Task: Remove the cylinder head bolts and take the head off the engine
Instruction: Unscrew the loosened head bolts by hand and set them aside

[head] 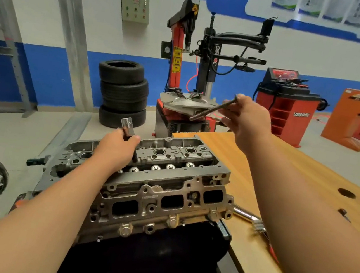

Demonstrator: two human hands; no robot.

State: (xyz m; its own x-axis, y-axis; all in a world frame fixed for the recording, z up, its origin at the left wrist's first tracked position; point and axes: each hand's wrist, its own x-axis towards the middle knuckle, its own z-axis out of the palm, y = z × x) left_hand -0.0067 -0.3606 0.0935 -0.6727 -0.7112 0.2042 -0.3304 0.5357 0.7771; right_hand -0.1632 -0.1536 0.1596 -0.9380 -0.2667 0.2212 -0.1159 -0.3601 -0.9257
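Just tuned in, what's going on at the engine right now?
A person is partway through pulling the head bolts. The right hand pinches a long head bolt, lifted clear and held in the air beyond the wooden bench. The left hand grips a socket tool upright over the cylinder head, which sits on the engine, not yet lifted off. A wrench lies on the bench beside it.

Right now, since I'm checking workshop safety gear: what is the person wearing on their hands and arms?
Nothing that shows. The left hand and the right hand are gloveless, and both forearms are bare to the frame's edge: no sleeve, watch or wristband in view.
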